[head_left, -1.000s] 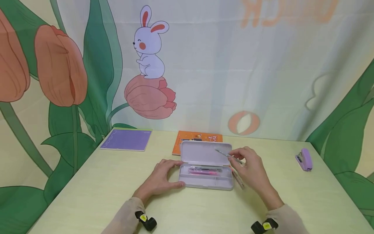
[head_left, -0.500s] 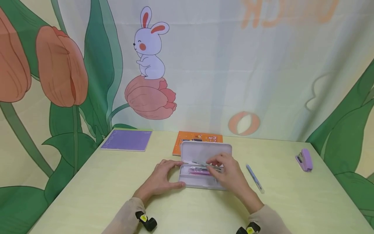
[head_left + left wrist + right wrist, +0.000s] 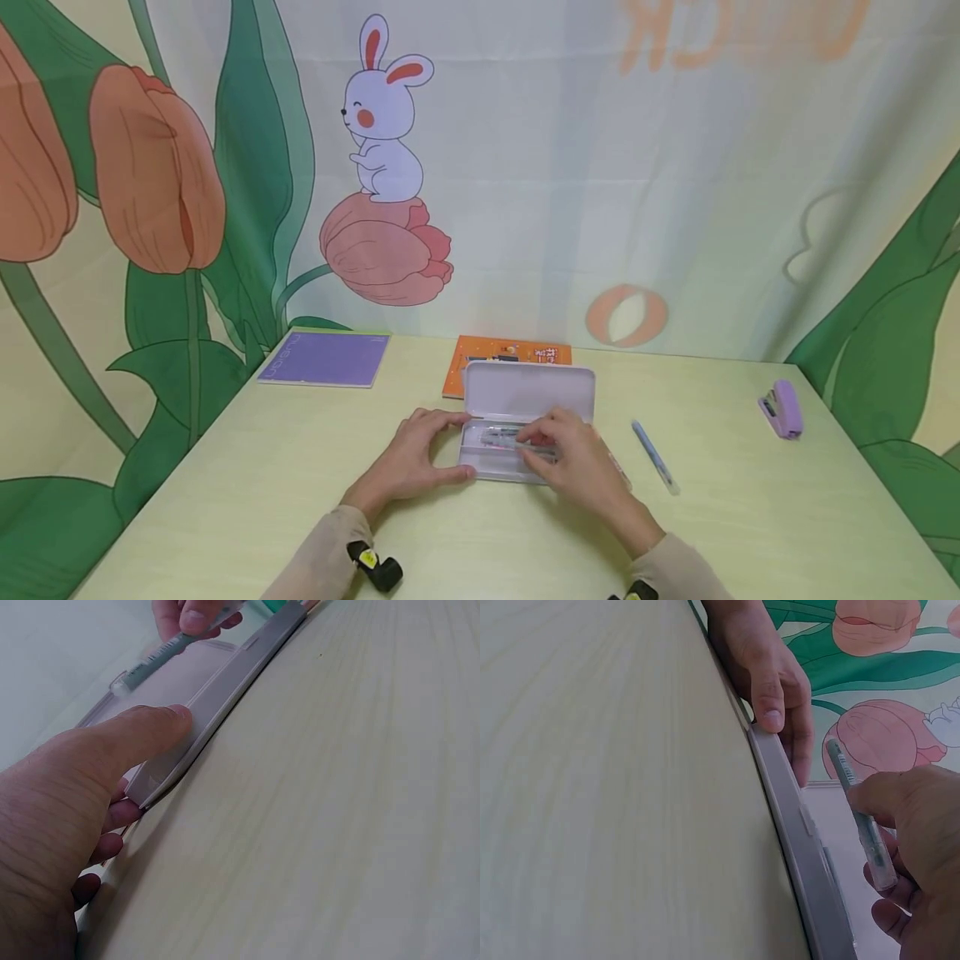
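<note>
An open pale lilac pencil case (image 3: 487,462) stands before me, its lid (image 3: 528,390) tilted up at the back. My left hand (image 3: 411,457) grips its left end, thumb on the front wall (image 3: 214,705) and fingers behind. My right hand (image 3: 573,458) pinches a slim pen (image 3: 847,765) with a grey-green barrel and a clear end, over the case's right half. Several pens (image 3: 495,437) lie in the back compartment, partly hidden by that hand. Just right of the case, another pen (image 3: 622,473) shows from behind the right hand.
A blue pen (image 3: 655,457) lies on the table to the right of the case. Farther right is a purple stapler (image 3: 782,410). An orange booklet (image 3: 454,371) lies behind the lid, and a purple notebook (image 3: 325,359) at the back left. A printed curtain (image 3: 525,208) hangs behind the table.
My right hand has carried the pen left and down, from beside the lid to low over the case. The blue pen on the table has come into view. My left hand has stayed put.
</note>
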`<control>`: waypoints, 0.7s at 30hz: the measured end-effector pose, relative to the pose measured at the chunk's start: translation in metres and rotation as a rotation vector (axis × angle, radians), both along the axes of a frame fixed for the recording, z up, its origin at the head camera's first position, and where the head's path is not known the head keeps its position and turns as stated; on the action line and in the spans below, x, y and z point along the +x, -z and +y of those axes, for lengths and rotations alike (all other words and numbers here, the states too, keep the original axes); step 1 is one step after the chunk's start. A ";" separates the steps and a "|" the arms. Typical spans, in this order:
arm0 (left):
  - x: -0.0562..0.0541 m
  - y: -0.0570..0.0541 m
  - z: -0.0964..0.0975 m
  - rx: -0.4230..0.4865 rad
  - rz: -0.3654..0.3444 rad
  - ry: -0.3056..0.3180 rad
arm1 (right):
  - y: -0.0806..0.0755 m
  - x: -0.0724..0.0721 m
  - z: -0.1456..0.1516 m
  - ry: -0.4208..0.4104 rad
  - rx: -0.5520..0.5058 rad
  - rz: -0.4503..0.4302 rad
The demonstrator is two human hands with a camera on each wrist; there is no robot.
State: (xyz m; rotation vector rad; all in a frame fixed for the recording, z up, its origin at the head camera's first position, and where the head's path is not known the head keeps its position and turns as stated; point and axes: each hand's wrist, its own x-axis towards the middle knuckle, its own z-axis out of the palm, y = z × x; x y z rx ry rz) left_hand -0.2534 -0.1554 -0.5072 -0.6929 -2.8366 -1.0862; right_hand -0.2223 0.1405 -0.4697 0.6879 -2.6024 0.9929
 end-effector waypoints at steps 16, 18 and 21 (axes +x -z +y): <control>0.000 -0.001 0.000 -0.004 -0.002 -0.003 | -0.003 -0.003 0.007 -0.033 -0.056 -0.017; 0.000 -0.001 0.000 -0.004 0.000 -0.001 | -0.006 -0.005 0.010 -0.027 -0.074 -0.019; 0.000 -0.001 0.000 -0.007 0.002 0.001 | -0.008 -0.008 0.015 0.003 -0.078 -0.001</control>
